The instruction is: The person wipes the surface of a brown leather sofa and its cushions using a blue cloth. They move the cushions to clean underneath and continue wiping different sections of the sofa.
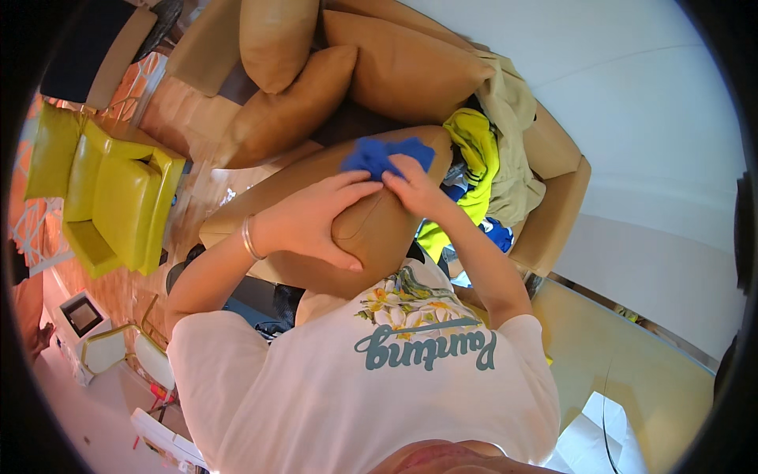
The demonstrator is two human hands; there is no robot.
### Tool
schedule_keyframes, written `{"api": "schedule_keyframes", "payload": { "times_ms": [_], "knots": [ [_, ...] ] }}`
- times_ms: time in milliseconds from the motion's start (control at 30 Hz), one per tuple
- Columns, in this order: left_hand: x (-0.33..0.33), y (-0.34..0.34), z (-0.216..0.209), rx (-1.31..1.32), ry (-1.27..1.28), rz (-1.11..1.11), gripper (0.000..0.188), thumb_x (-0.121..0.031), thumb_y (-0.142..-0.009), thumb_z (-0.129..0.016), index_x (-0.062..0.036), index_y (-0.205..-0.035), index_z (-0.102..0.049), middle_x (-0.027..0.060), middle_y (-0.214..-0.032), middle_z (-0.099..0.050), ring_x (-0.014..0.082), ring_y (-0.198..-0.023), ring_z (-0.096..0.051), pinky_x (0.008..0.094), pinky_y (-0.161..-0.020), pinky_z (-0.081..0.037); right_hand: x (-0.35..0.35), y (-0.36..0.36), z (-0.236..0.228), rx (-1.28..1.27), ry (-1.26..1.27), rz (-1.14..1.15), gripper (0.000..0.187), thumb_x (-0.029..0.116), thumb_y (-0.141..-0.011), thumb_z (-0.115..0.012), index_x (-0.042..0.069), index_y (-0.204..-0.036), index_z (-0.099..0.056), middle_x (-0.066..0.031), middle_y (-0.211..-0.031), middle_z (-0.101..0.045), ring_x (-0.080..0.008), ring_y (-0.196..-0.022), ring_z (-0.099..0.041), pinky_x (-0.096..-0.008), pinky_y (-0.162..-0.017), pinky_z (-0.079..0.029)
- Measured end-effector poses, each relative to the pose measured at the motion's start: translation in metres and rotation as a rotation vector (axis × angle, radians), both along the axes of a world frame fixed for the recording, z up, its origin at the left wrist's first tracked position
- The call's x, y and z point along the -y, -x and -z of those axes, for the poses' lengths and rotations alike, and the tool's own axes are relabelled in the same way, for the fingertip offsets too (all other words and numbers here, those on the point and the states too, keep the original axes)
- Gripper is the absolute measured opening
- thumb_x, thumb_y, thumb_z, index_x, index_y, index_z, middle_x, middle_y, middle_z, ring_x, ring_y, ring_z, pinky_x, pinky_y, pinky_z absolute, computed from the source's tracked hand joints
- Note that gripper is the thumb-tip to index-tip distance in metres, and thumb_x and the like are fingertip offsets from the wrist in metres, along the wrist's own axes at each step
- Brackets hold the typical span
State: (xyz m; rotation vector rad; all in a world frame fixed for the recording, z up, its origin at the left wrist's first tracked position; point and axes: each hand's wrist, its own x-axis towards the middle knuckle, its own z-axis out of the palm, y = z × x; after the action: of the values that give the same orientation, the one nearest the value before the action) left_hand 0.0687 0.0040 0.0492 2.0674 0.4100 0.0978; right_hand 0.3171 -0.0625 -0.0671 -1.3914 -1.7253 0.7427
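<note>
A blue cloth lies bunched on top of a brown leather-like cushion in front of my body. My right hand has its fingers closed on the near right part of the cloth. On the cushion's near side rests my left hand, thumb and fingers spread wide, with its fingertips close to the cloth's near edge. A bracelet circles my left wrist. Whether the left fingertips touch the cloth is unclear.
Several brown cushions lie piled on the sofa ahead. Yellow-green clothes and a beige garment are heaped to the right. Left stands a yellow-green armchair. White paper lies at lower right.
</note>
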Motion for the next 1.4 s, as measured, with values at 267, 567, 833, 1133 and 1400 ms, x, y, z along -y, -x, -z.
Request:
{"api": "schedule_keyframes", "payload": {
  "times_ms": [267, 567, 833, 1133, 1400],
  "knots": [
    [0.003, -0.02, 0.008, 0.112, -0.275, -0.21, 0.113, -0.057, -0.056, -0.09, -0.0072, -0.146, -0.044, 0.026, -0.154, -0.027, 0.0452, -0.14, -0.031, 0.0501, -0.116, -0.029, -0.032, -0.036, -0.014, -0.093, 0.341, -0.14, 0.032, 0.022, -0.095, -0.052, -0.001, -0.112, -0.065, -0.0228, -0.11, -0.068, -0.0382, -0.099, -0.062, -0.0418, -0.089, -0.047],
    [0.033, -0.126, 0.034, 0.179, -0.316, -0.287, 0.119, -0.063, -0.061, -0.084, -0.008, -0.153, -0.032, 0.0317, -0.152, -0.028, 0.0515, -0.143, -0.025, 0.0601, -0.116, -0.022, -0.025, -0.121, 0.005, 0.14, 0.691, -0.201, 0.046, 0.03, -0.101, -0.043, 0.006, -0.139, -0.054, -0.0203, -0.15, -0.047, -0.0365, -0.131, -0.05, -0.0404, -0.115, -0.034],
    [0.05, -0.137, 0.037, 0.222, -0.272, -0.274, 0.112, -0.058, -0.064, -0.083, -0.008, -0.152, -0.035, 0.0317, -0.151, -0.03, 0.051, -0.14, -0.031, 0.0591, -0.114, -0.026, -0.026, -0.08, -0.062, 0.152, 0.782, -0.508, 0.05, 0.03, -0.097, -0.05, 0.005, -0.14, -0.052, -0.0201, -0.144, -0.052, -0.0351, -0.133, -0.049, -0.0427, -0.113, -0.036],
    [-0.025, -0.081, 0.144, -0.09, 0.369, -0.205, 0.067, -0.049, -0.101, -0.048, 0.0026, -0.144, -0.045, 0.0253, -0.146, -0.048, 0.0379, -0.136, -0.045, 0.0394, -0.114, -0.035, -0.059, -0.016, 0.011, 0.295, 0.8, -0.805, 0.047, 0.032, -0.091, -0.061, 0.01, -0.133, -0.06, -0.0202, -0.136, -0.059, -0.0371, -0.128, -0.052, -0.0452, -0.109, -0.04],
    [-0.008, 0.021, 0.174, -0.238, 0.316, -0.146, 0.06, -0.044, -0.104, -0.038, -0.002, -0.146, -0.046, 0.0235, -0.15, -0.045, 0.0392, -0.138, -0.043, 0.0418, -0.116, -0.032, -0.054, 0.016, -0.025, 0.407, 0.546, -0.876, 0.048, 0.026, -0.094, -0.061, 0.007, -0.137, -0.057, -0.019, -0.14, -0.057, -0.0375, -0.129, -0.052, -0.0439, -0.11, -0.04]
  ]
}}
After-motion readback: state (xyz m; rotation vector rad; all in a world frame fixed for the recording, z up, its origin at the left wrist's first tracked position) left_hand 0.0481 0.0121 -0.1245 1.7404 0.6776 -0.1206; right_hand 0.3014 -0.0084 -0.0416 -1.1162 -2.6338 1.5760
